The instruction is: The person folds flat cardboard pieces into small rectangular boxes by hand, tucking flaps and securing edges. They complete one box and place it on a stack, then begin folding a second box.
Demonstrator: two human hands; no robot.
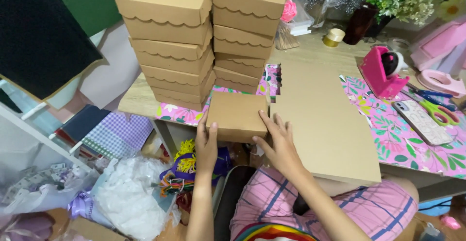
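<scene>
Kraft box (236, 116) sits at table edge (133, 100), just before two scalloped-lid box stacks (204, 42). Left hand (206, 146) and right hand (277, 141) clamp its sides, fingers spread flat, steadying it. Flat cardboard sheet (323, 119) lies beside.

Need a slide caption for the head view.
Both hands, left and right, hold a brown box before stacked boxes.

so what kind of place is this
Likely a home craft or gift-packing desk: stacks of brown scalloped boxes, a pink tape dispenser, scissors, and both hands on a small cardboard box.
</scene>
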